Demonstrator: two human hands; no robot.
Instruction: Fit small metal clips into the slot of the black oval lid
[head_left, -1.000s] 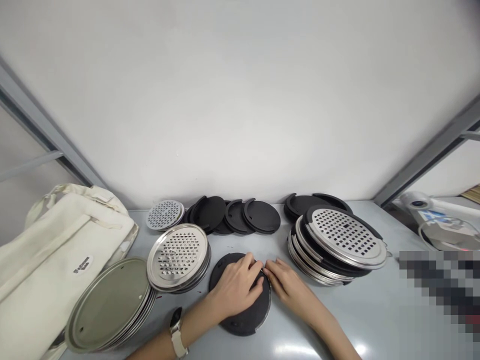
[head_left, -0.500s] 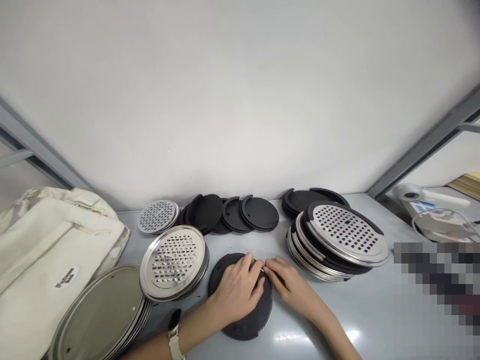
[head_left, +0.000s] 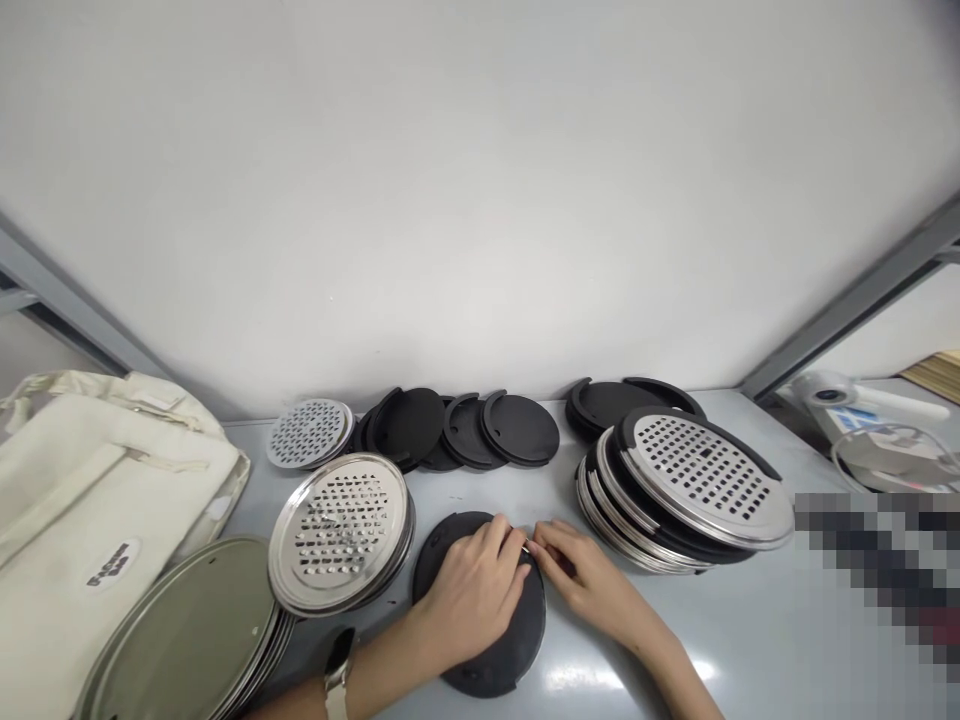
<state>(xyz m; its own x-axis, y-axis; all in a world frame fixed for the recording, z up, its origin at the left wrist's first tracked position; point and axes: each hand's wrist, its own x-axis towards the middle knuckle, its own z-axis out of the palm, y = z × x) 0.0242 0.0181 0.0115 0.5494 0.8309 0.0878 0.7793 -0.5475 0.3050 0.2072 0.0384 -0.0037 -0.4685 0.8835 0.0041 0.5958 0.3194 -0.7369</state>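
A black round disc (head_left: 514,645) with a raised rim lies flat on the grey table in front of me. My left hand (head_left: 480,590) rests over its upper part, the curled fingers gripping it near the far right edge. At that same edge my right hand (head_left: 577,570) is closed in a pinch, fingertips nearly meeting those of the left. Something small and shiny (head_left: 527,547) shows between the fingertips; it is too covered to name. Left of the disc stands a stack of round metal grater plates (head_left: 341,535).
Green round plates (head_left: 187,640) are stacked front left beside a cream bag (head_left: 52,550). Black discs (head_left: 521,430) and small grater plates (head_left: 307,433) line the wall. A mixed stack of grater plates and black rings (head_left: 705,470) stands right, with a white device (head_left: 862,400) beyond.
Both hands stay at the disc's far right edge, with the right fingers slightly shifted and more curled. The whole view has moved a little; the stacks look unchanged.
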